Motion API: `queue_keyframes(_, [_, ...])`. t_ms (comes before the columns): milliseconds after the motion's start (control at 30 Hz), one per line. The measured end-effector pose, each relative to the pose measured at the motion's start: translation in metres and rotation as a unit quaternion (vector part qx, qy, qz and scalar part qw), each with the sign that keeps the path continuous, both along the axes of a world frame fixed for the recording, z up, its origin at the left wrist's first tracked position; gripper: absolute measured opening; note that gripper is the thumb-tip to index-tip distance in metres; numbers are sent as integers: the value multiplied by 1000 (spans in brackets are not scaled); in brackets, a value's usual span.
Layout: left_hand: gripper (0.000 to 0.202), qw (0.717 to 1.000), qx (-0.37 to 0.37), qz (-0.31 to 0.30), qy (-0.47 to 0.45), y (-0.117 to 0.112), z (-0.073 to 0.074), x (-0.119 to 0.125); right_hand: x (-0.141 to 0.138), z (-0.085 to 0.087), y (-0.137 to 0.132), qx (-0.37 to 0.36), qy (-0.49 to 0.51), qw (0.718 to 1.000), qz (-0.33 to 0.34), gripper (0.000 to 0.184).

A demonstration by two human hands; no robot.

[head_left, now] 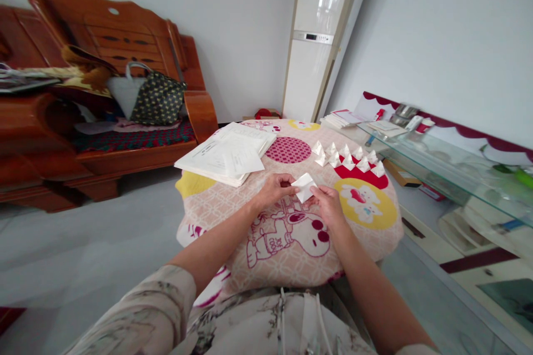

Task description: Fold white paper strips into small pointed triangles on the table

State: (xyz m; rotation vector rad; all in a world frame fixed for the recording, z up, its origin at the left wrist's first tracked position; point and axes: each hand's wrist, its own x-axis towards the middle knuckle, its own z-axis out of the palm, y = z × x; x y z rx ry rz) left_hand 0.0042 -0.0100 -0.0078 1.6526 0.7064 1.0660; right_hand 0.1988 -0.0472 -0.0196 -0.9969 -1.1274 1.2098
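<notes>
A small folded square of white paper (pixel 305 187) is held just above the patterned tablecloth (pixel 233 216). My left hand (pixel 275 191) pinches its left edge between thumb and fingers. On the opposite side, my right hand (pixel 328 203) grips the lower right corner, thumb on top. Beyond my right hand stand several folded white paper shapes (pixel 348 162) with pointed tops, lined up in two rows. To the left lies a stack of printed paper sheets (pixel 208 156), with a loose sheet (pixel 244 156) on top.
A glass-topped cabinet (pixel 449 163) runs along the right, holding papers (pixel 343 118) and metal bowls (pixel 403 115). A wooden sofa (pixel 125 28) with a dark patterned bag (pixel 160 99) is at the left. Behind the table stands a tall white appliance (pixel 312 72).
</notes>
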Motion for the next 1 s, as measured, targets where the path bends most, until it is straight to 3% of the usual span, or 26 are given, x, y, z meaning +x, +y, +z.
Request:
queue_keyframes(100, [35,999,-9,-49,-5,0,1,-2,2,1,1,5,46,999,-17,29])
queue_keyframes(300, [41,999,-5,-35,10,1,2,-3,2,1,0,4,38,999,-13,28])
queue_keyframes(767, [38,992,-44,-117,-11,3,-1,-4,6,-2,2,-21,34,999,-9,28])
queue_keyframes(1000, [55,992,-72,-94,-37,3,1,1,3,2,-2,20,-47,999,4,34])
